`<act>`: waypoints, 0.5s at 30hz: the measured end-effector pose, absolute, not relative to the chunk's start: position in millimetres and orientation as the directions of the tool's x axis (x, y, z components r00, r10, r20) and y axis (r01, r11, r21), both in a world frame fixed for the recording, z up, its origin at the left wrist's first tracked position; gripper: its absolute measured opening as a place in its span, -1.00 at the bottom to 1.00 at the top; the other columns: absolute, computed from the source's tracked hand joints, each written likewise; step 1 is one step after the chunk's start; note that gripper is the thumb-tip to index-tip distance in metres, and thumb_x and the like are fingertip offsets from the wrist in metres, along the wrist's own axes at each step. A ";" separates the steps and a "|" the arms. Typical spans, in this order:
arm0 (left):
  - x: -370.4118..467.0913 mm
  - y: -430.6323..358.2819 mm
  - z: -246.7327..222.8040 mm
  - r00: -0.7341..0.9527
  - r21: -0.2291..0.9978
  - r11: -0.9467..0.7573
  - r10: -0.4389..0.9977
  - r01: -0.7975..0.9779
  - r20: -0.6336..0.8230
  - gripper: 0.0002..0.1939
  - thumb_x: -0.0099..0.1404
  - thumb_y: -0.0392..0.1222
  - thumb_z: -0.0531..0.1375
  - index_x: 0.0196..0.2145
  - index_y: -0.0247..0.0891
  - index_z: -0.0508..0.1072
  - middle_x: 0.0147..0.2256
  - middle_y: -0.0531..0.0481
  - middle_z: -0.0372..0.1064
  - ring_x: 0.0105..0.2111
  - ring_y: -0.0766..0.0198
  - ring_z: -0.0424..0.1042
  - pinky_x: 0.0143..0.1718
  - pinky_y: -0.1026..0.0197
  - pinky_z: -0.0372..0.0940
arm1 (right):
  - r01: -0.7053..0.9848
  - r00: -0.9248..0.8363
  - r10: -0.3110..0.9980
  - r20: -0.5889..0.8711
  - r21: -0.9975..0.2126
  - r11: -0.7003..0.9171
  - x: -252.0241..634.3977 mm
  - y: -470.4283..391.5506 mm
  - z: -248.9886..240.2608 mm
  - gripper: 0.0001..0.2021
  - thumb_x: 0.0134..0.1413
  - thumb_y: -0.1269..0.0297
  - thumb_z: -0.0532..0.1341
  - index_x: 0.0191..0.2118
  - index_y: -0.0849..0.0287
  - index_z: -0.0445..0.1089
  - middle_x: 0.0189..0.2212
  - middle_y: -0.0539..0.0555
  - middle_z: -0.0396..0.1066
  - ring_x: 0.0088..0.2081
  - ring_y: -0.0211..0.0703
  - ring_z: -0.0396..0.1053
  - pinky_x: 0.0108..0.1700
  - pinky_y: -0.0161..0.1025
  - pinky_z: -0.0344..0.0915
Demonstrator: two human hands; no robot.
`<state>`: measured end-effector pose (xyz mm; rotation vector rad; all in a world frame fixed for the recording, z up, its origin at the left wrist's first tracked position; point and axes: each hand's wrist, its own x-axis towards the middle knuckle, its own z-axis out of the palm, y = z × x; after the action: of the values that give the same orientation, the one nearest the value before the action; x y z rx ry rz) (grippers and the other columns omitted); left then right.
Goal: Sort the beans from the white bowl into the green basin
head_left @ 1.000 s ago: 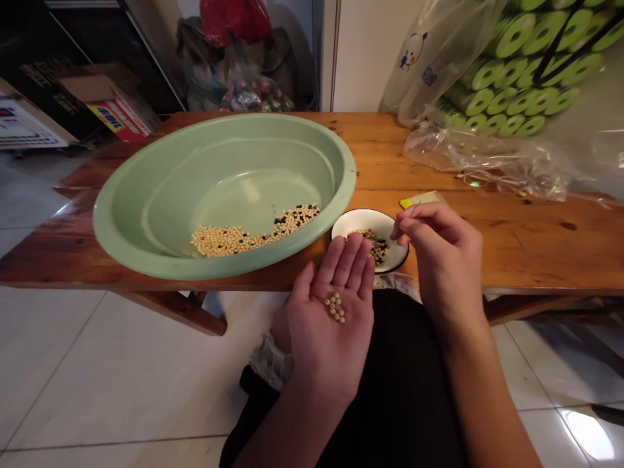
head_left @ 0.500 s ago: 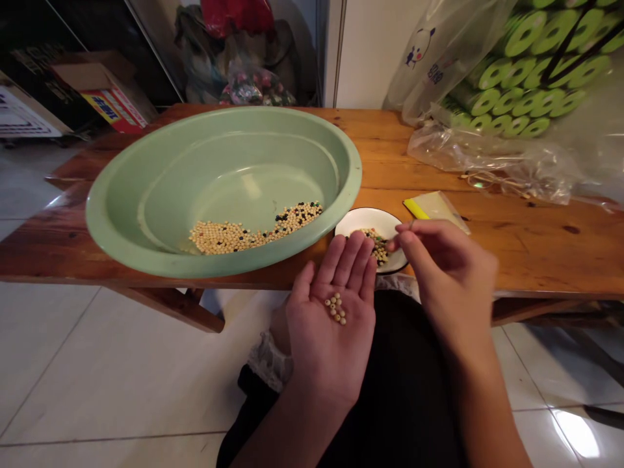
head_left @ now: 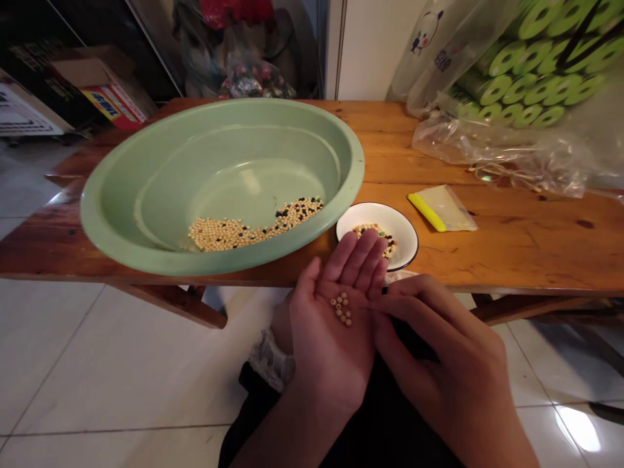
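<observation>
My left hand (head_left: 336,325) is palm up with its fingers stretched out, holding several small round cream beads (head_left: 342,311) in the hollow of the palm. Thumb and forefinger of my right hand (head_left: 439,351) pinch a thin needle (head_left: 364,307), whose tip points left at these beads; the rest of it is hidden by the fingers. Just beyond my left fingertips stands a white bowl (head_left: 407,244) with a dark rim, holding mixed coloured beads (head_left: 390,246). To its left is a big green basin (head_left: 219,143), with many cream and dark beads (head_left: 219,234) along its near side.
A small clear packet with a yellow strip (head_left: 443,209) lies on the wooden bench (head_left: 526,240), right of the bowl. Clear plastic bagging with green rolls (head_left: 526,91) fills the bench's back right. An open carton (head_left: 104,91) and stuffed bags (head_left: 253,71) stand behind.
My right hand has come down and left from above the bowl to beside my left palm, bringing the needle near the beads. My left hand has barely moved. More of the bowl shows.
</observation>
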<state>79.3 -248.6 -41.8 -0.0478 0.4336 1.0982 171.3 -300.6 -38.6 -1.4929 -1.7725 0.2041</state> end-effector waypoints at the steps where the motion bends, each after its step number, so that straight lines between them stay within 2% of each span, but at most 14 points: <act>1: 79.4 -248.8 -41.9 0.386 0.177 0.465 0.854 -0.868 -0.348 -0.55 0.40 -0.11 -0.12 -0.26 -0.27 0.55 -0.18 -0.04 0.56 -0.06 0.26 0.48 0.05 0.22 0.30 | 0.779 0.010 0.881 0.474 -0.555 0.290 171.0 -300.6 -39.4 -0.86 0.09 0.53 0.16 -0.29 0.16 0.39 -0.32 0.04 0.33 -0.31 -0.31 0.36 -0.29 -0.38 0.32; 4: 80.4 -249.4 -41.6 0.401 0.185 0.470 0.860 -0.863 -0.315 -0.55 0.40 -0.11 -0.12 -0.26 -0.27 0.55 -0.20 -0.04 0.56 -0.08 0.26 0.49 0.04 0.23 0.31 | 0.806 0.001 0.870 0.494 -0.515 0.291 170.0 -300.5 -40.8 -0.88 0.10 0.51 0.16 -0.32 0.17 0.38 -0.29 0.06 0.35 -0.30 -0.30 0.37 -0.30 -0.38 0.31; 15: 82.3 -250.4 -40.5 0.390 0.204 0.460 0.868 -0.864 -0.308 -0.52 0.40 -0.11 -0.15 -0.30 -0.28 0.55 -0.23 -0.04 0.57 -0.11 0.26 0.51 0.01 0.23 0.33 | 0.817 0.019 0.867 0.498 -0.507 0.273 168.2 -299.5 -43.2 -0.87 0.06 0.50 0.20 -0.29 0.16 0.44 -0.32 0.08 0.37 -0.32 -0.24 0.35 -0.29 -0.30 0.32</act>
<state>82.3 -250.4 -40.5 0.0106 0.3982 1.1005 168.2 -299.5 -43.2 -1.5344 -1.7835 0.0829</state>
